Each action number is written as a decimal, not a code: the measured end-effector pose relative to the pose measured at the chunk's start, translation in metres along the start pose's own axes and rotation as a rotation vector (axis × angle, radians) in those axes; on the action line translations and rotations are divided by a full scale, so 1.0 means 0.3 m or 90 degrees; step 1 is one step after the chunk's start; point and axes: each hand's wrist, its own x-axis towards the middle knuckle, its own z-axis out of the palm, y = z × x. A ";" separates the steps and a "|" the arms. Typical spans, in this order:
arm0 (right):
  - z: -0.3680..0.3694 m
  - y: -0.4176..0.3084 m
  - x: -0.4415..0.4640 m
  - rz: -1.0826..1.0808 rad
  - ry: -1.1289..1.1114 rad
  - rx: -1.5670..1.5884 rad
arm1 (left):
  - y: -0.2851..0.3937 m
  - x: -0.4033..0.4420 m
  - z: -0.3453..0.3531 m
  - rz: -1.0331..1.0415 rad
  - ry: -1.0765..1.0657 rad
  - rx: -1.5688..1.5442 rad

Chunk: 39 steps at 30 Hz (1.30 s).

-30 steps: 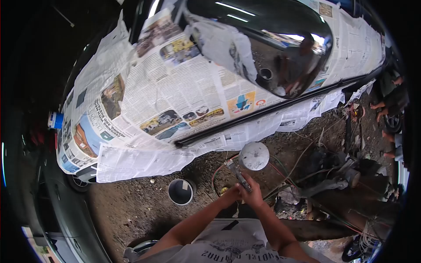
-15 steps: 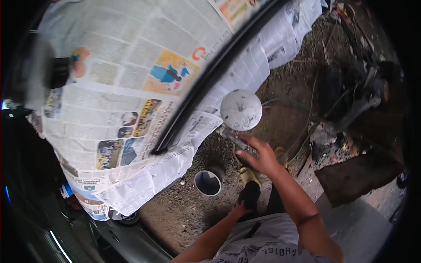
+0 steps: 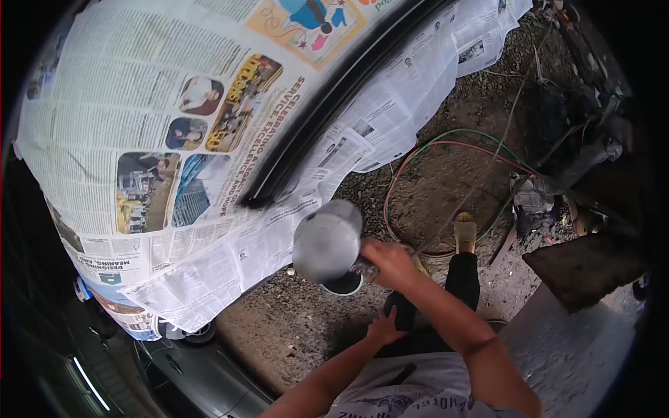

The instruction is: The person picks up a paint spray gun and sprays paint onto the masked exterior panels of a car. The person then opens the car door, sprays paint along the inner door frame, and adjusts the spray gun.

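Note:
In my right hand [image 3: 391, 263] I grip a spray gun [image 3: 326, 244] by its handle, fingers wrapped round it. Its round, grey-white paint cup faces up at me and is slightly blurred; the nozzle is hidden beneath. The gun is held beside the lower end of a black trim strip [image 3: 334, 111]. Printed newspaper [image 3: 90, 118] covers the vehicle body on both sides of that strip. My left hand [image 3: 385, 327] holds nothing and rests on my leg near the knee, fingers apart.
A bucket [image 3: 343, 285] stands on the gravel ground, mostly hidden under the gun. Green and red hoses [image 3: 390, 188] loop by my slippered feet. A rough brown board [image 3: 582, 268] lies on the right. A dark car [image 3: 188, 373] is at the lower left.
My right hand has carried the spray gun down and left, from over the ground to over the bucket and paper edge. My left hand stays on my leg. The view has shifted.

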 end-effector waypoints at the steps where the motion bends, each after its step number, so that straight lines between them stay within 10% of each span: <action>1: 0.030 -0.020 -0.012 0.001 -0.039 0.000 | -0.013 0.001 0.004 0.007 0.002 -0.002; 8: 0.061 -0.063 -0.032 0.004 -0.033 0.019 | -0.075 0.030 0.042 0.051 0.051 0.007; 21: -0.240 0.260 0.033 0.237 0.510 0.213 | -0.061 0.142 -0.028 0.070 0.053 0.050; 30: -0.367 0.405 0.028 0.207 0.352 0.366 | 0.169 0.341 0.076 0.359 0.289 -0.013; 34: -0.431 0.421 0.011 0.109 0.151 0.293 | 0.548 0.218 0.042 0.589 0.131 -0.171; 39: -0.573 0.495 0.082 0.106 0.098 0.292 | 0.783 0.234 0.085 0.490 0.172 -0.129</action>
